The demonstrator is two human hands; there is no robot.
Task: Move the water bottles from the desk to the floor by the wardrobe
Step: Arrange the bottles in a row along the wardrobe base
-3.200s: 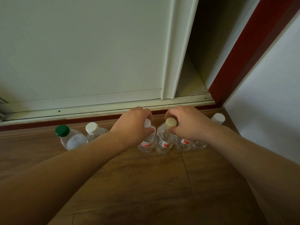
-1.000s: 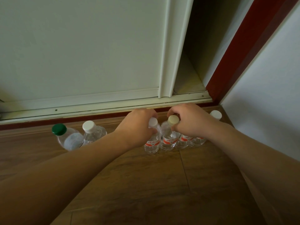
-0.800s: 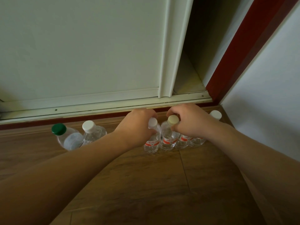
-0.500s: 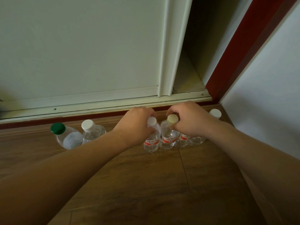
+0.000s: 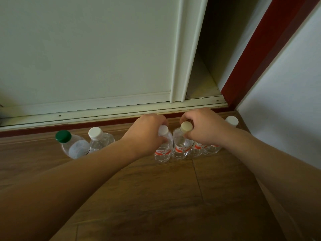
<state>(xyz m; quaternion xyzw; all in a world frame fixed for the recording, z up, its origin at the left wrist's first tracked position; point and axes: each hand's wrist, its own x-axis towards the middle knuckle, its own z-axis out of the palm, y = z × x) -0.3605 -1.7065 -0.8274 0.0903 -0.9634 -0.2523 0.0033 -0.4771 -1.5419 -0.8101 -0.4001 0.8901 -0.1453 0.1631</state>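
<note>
Head view: the left hand [image 5: 147,134] is curled round the neck of a small white-capped bottle [image 5: 163,151], and the cap of the beige-capped bottle [image 5: 182,145] touching it is pinched by the right hand [image 5: 205,127]. Both are stood upright on the floorboards [image 5: 156,197] by the wardrobe door [image 5: 86,49]. Grips and positions are almost unchanged from half a second ago. A red-labelled bottle [image 5: 198,148] is half hidden under the right hand, and a corner bottle [image 5: 231,121] is set near the white wall [image 5: 286,84]. Well to the left, a green-capped bottle [image 5: 73,145] and a second white-capped bottle [image 5: 99,140] are stood touching. All are clear round plastic. The glossy wood-grain boards are edged by a red skirting strip [image 5: 34,132]; the door is pale and smooth.
</note>
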